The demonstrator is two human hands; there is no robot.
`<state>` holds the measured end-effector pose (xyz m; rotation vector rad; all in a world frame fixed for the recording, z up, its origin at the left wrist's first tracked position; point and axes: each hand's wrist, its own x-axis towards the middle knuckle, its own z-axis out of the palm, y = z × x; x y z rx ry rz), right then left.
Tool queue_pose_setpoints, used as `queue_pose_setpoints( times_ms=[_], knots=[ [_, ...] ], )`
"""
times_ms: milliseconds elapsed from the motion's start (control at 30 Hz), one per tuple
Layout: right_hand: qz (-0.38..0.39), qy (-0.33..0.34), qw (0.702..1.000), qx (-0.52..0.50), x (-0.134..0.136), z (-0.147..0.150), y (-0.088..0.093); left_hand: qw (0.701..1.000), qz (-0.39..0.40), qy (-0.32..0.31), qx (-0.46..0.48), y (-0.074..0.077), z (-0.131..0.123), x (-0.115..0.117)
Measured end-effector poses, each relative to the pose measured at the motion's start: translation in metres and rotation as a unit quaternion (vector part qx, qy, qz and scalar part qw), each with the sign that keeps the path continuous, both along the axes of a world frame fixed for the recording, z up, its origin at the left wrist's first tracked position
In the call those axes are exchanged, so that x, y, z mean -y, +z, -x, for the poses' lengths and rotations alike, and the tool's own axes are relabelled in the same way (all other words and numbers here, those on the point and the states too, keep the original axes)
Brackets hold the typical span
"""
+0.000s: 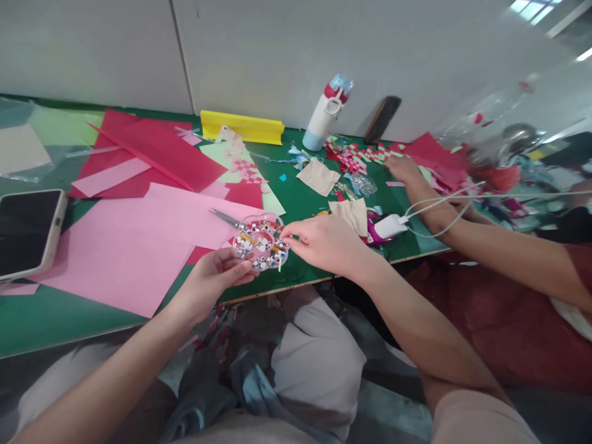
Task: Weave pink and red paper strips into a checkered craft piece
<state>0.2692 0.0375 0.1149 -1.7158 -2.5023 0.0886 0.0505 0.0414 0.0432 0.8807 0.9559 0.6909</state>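
A clear flower-shaped compartment box [261, 244] is held at its left edge by my left hand [221, 271], over the table's front. Small black-and-white googly eyes fill its sections. My right hand [329, 244] reaches in from the right, with thumb and forefinger pinched together at the box's right rim. Whatever is between those fingertips, if anything, is too small to make out. Scissors [224, 217] show their blades just behind the box's left side. Pink paper sheets [124, 246] lie to the left of the box.
A phone [30, 231] rests at far left, near red sheets [166, 148]. Behind stand a folded yellow strip [243, 127] and a white bottle [325, 114]. Small cloth pouches [318, 177] and a white plug with cables [389, 226] lie right. Another person's hand [403, 168] touches red paper.
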Motion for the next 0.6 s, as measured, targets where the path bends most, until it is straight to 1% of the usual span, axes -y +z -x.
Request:
queue_pose_setpoints(
  times_ms=[200, 467, 600],
  knots=[
    [0.011, 0.022, 1.0, -0.001, 0.003, 0.005, 0.0, 1.0, -0.009, -0.009, 0.006, -0.002, 0.001, -0.001],
    [-0.016, 0.034, 0.999, -0.012, 0.004, 0.013, -0.001, 1.0, -0.027, -0.015, -0.001, -0.004, 0.004, -0.001],
    [0.003, 0.061, 0.998, -0.015, 0.003, 0.018, -0.002, 0.999, -0.031, -0.016, -0.007, -0.003, 0.003, -0.001]
  ],
)
